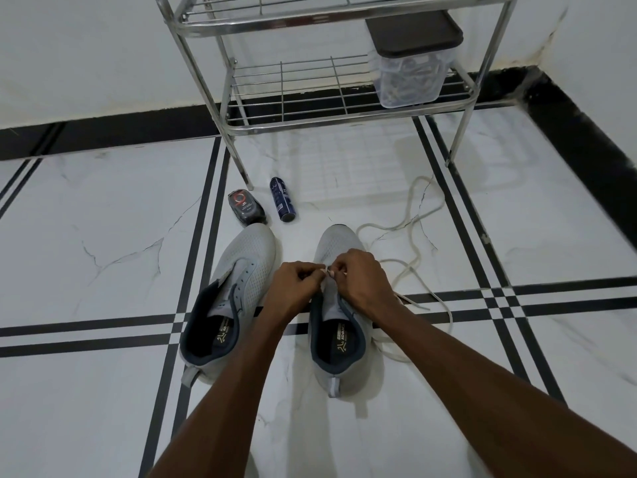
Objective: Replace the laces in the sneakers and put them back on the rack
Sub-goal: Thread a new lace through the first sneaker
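We see two grey mesh sneakers standing side by side on the white marble-patterned floor [86, 236], toes pointing toward the metal rack [344, 108]. The left sneaker [238, 288] has bare eyelets and no lace. Over the right sneaker [339, 326] both hands meet at the front eyelets: the left hand [293, 288] has its fingers curled in a grip that pinches the sneaker's edge or the lace end, we cannot tell which, and the right hand [362, 281] pinches the pale tip of the white lace [413, 243]. The rest of that lace trails in loose loops across the floor to the right of the sneaker.

On the insoles we read "ADVANCE" beside a logo; the smaller print is too blurred. Near the rack's front left leg lie a dark blue spray can [282, 200] and a black bottle with a red ring [246, 208], their writing unreadable. On the rack's lower shelf stands a clear container with a dark lid [410, 63].
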Action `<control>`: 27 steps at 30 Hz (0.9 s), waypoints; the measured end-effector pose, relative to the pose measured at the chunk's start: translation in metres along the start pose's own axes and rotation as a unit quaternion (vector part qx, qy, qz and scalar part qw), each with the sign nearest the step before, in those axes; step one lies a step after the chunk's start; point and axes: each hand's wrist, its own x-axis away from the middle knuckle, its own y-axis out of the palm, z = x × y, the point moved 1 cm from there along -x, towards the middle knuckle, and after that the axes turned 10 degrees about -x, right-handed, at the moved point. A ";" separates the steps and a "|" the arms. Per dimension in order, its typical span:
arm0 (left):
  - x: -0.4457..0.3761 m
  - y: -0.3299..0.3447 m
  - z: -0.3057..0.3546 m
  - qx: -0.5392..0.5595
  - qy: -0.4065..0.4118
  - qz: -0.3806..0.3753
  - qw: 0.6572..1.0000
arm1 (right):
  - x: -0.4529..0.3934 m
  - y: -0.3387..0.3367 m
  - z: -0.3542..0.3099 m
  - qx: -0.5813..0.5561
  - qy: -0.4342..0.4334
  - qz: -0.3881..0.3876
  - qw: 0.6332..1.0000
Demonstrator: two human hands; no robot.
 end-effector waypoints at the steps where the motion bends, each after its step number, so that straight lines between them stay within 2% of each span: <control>1: 0.001 0.000 0.000 0.013 -0.002 0.000 1.000 | -0.001 0.000 0.000 -0.019 0.014 0.008 1.000; 6: 0.004 0.003 -0.005 0.048 0.004 0.011 0.999 | -0.004 0.001 0.003 -0.097 0.039 0.035 0.994; 11: -0.002 0.015 -0.006 0.042 -0.035 0.125 0.991 | -0.007 0.004 0.006 -0.108 0.022 0.002 0.994; 17: -0.008 0.011 0.004 -0.049 -0.025 0.119 0.991 | -0.010 -0.006 0.011 -0.085 0.011 -0.038 0.996; 18: -0.008 0.002 0.004 -0.042 -0.039 0.138 0.989 | -0.010 -0.008 0.012 -0.086 0.012 -0.042 0.995; 20: -0.011 -0.028 0.004 -0.018 -0.088 0.227 0.970 | -0.009 -0.012 0.014 -0.094 0.011 -0.051 0.994; 22: -0.013 -0.071 0.003 0.034 -0.126 0.342 0.931 | -0.009 -0.014 0.013 -0.095 0.006 -0.061 0.994; 24: -0.013 -0.103 -0.001 0.049 -0.114 0.430 0.894 | -0.011 -0.014 0.012 -0.091 0.008 -0.069 0.993; 25: -0.012 -0.109 -0.003 0.005 -0.096 0.448 0.889 | -0.012 -0.013 0.012 -0.091 0.013 -0.073 0.993; 27: -0.011 -0.100 -0.004 -0.109 -0.035 0.413 0.904 | -0.013 -0.011 0.010 -0.089 0.019 -0.077 0.993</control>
